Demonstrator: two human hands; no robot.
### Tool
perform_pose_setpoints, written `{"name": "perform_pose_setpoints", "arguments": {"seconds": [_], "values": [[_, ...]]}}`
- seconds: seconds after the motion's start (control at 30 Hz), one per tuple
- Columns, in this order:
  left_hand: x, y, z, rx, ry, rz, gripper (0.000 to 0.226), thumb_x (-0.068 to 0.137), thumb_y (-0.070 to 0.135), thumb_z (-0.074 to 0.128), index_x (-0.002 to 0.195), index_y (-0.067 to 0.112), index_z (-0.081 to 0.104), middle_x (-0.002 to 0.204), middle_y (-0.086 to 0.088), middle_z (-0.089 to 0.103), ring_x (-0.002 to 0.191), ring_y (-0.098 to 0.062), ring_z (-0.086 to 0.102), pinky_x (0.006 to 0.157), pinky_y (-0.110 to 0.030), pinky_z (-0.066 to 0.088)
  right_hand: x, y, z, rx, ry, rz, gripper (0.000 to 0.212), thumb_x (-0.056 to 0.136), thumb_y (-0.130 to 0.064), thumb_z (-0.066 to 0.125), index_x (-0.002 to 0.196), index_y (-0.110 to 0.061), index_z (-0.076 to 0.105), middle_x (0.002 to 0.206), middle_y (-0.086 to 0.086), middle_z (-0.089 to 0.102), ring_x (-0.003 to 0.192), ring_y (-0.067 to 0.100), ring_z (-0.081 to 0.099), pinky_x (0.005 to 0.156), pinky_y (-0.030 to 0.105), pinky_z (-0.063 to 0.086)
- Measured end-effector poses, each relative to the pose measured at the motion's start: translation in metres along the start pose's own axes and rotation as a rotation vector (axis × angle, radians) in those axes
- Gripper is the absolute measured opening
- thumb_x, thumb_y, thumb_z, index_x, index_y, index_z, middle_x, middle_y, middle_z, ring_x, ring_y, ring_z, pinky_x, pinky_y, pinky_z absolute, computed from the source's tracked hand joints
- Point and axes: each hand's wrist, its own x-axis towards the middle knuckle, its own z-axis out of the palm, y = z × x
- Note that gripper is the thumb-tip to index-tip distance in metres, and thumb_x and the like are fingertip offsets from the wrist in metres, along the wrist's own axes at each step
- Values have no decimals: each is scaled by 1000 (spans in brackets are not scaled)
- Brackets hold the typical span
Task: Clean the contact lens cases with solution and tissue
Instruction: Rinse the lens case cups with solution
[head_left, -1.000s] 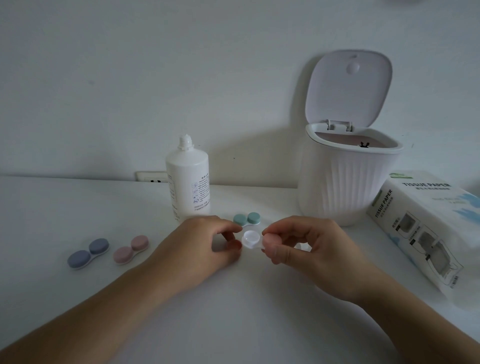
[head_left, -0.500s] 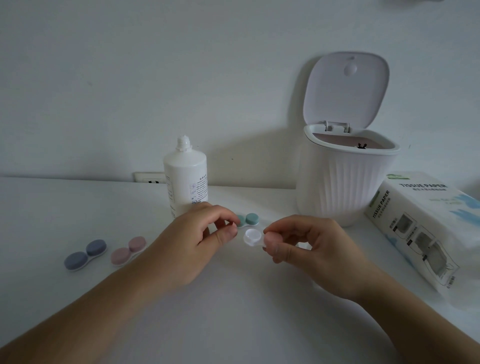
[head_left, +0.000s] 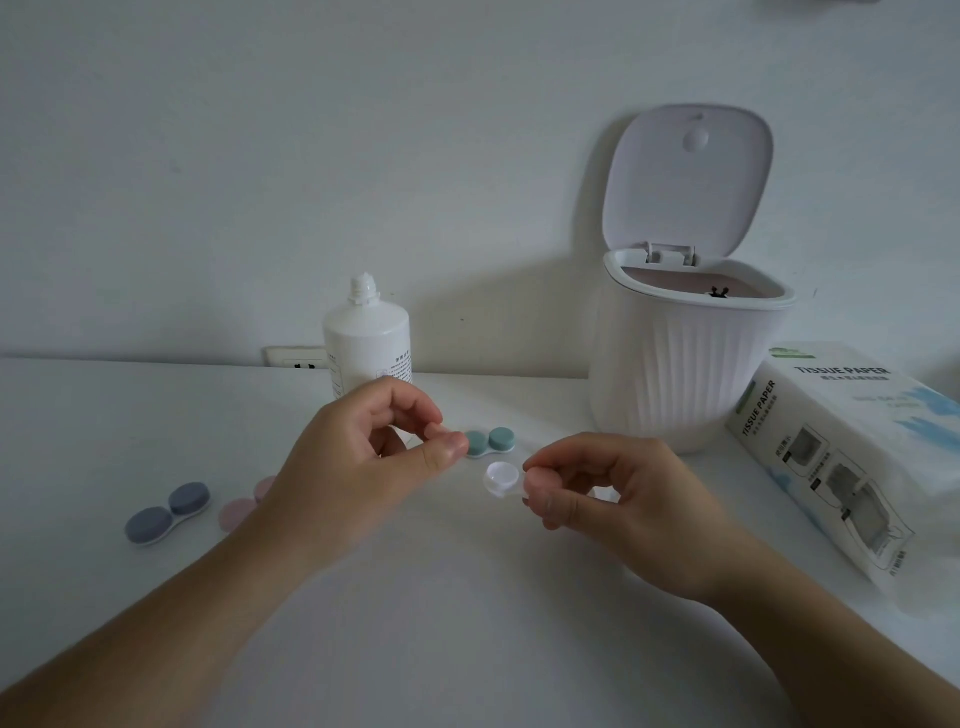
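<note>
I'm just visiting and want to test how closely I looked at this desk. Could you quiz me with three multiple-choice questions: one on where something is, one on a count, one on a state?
1. Where is the solution bottle?
A. by the wall, behind the left hand
B. inside the bin
C. on the tissue box

2. How many capped coloured lens cases lie on the table?
A. one
B. three
C. five

3. The bin lid is
A. shut
B. missing
C. open

Answers: 1 A, it stands at the table's back edge. 2 B, blue, pink and green. 3 C, the lid stands upright on its hinge.
</note>
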Motion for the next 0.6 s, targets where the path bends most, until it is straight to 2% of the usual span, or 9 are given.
{"name": "perform_pose_setpoints", "arguments": {"seconds": [0.1, 0.27, 0.4, 0.53, 0.6], "values": [[-1, 1, -1, -27, 17, -2, 29, 65, 51, 77, 79, 30, 65, 66, 5, 67, 51, -19, 45, 48, -29, 39, 0, 0, 0, 2, -4, 5, 24, 81, -49, 69, 95, -30, 74, 87, -10, 74, 76, 10, 71, 79, 34, 57], [-4, 2, 3, -35, 19, 3, 22, 75, 37, 80, 80, 24, 64, 63, 1, 66, 50, -17, 49, 48, -27, 41, 0, 1, 1, 15, -9, 14, 25, 79, -50, 70, 95, -32, 73, 88, -9, 75, 77, 11, 71, 81, 39, 58], [-8, 2, 8, -37, -22, 35, 24, 78, 33, 80, 84, 15, 64, 77, 6, 74, 51, -15, 48, 46, -27, 41, 0, 2, 3, 30, -9, 10, 25, 77, -50, 71, 94, -33, 73, 88, -9, 74, 76, 11, 71, 81, 38, 59], [-9, 1, 8, 9, -57, 88, 18, 80, 30, 81, 87, 24, 66, 84, 6, 76, 55, -33, 52, 50, -29, 43, 1, 3, 3, 42, -17, 8, 24, 77, -49, 72, 94, -32, 73, 87, -8, 74, 75, 12, 71, 80, 38, 59], [-9, 1, 8, 29, -74, 109, 17, 80, 32, 81, 88, 28, 68, 85, 8, 76, 57, -35, 52, 50, -28, 44, 0, 3, 3, 44, -20, 5, 24, 77, -49, 72, 94, -32, 73, 87, -9, 74, 74, 11, 70, 79, 36, 58]]}}
